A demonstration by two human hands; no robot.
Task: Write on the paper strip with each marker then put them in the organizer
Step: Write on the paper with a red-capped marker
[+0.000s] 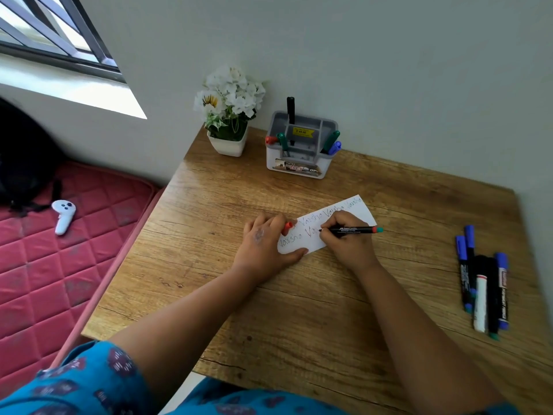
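Note:
A white paper strip (356, 209) with several handwritten words lies on the wooden table (299, 310). My right hand (347, 241) grips a black marker (354, 230) with a red band and teal end, its tip on the paper. My left hand (263, 247) presses down on the strip's left end and holds a red cap (288, 226) between its fingers. A grey-and-white organizer (300, 163) stands at the back by the wall with several markers in it. Several more markers (481, 283) lie in a bunch at the table's right.
A white pot of white flowers (230, 115) stands left of the organizer. Beside the table, left, is a red quilted mattress (59, 265) with a white controller (63, 215) and a black bag (24, 157) on it. The wall runs behind the table.

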